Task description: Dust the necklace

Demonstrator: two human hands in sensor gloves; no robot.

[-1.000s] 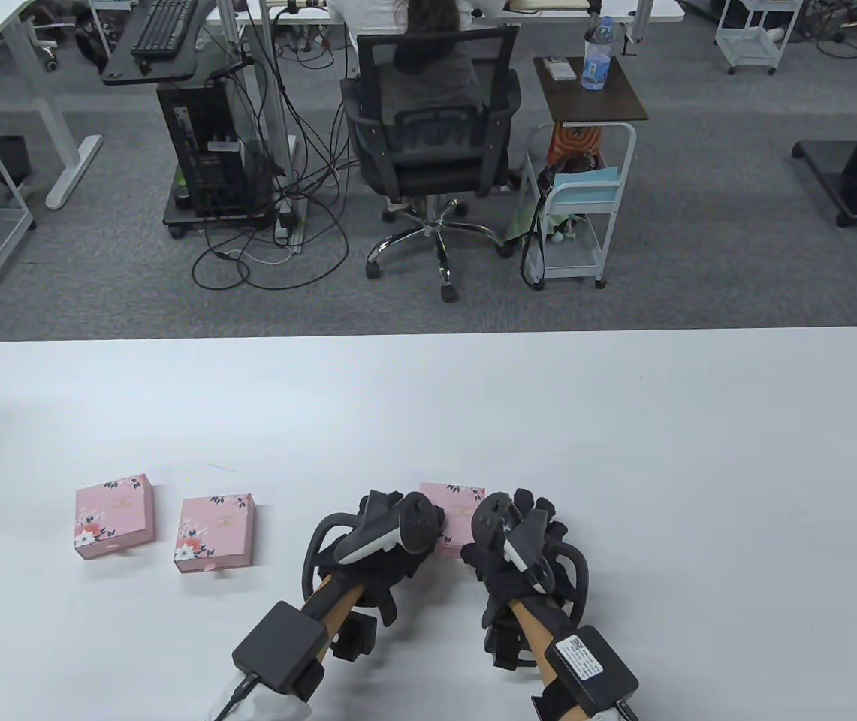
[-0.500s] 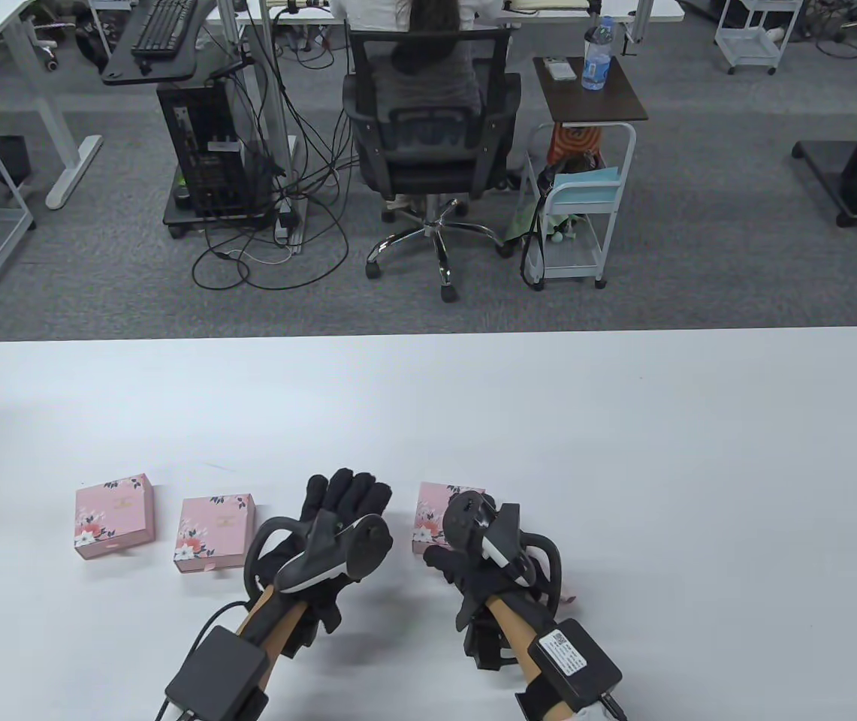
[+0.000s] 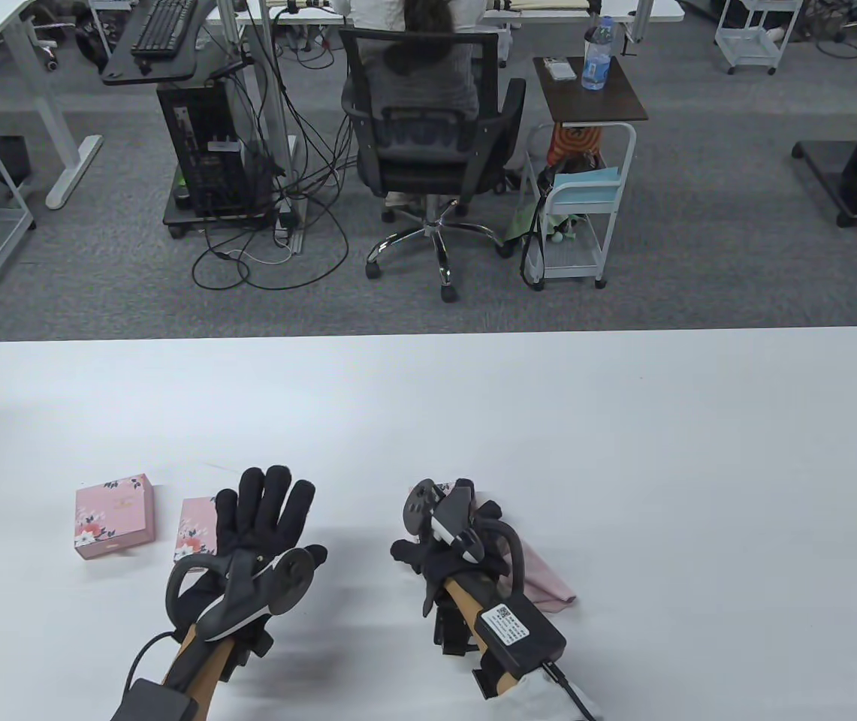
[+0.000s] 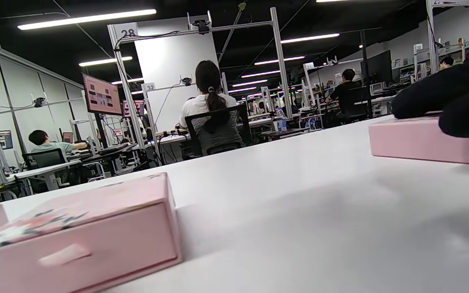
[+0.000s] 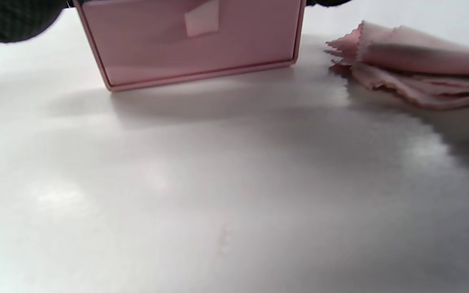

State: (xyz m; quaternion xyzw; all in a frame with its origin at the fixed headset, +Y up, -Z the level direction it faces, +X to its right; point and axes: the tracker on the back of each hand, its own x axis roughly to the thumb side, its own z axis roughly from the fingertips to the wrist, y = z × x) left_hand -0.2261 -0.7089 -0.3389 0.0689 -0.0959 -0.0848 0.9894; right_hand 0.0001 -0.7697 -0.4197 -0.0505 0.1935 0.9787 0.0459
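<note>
No necklace is in sight. Three pink floral boxes are on the white table [image 3: 623, 420]. My left hand [image 3: 267, 511] is open with spread fingers, over the middle box [image 3: 194, 529], seen close in the left wrist view [image 4: 75, 236]. My right hand [image 3: 443, 537] grips the right box, which it hides in the table view. That box shows in the right wrist view [image 5: 193, 40] with a pull tab, and in the left wrist view [image 4: 421, 140] with my right fingers [image 4: 442, 93] on top. A folded pink cloth [image 3: 548, 586] lies right of my right hand, also in the right wrist view [image 5: 413, 73].
The left box [image 3: 114, 517] stands apart at the far left. Beyond the table's far edge are an office chair [image 3: 428, 143] with a seated person, a small cart [image 3: 578, 210] and a computer tower [image 3: 206, 150].
My left hand has left the right box, moved left and opened over the middle box. My right hand has shifted left with the right box, uncovering the pink cloth.
</note>
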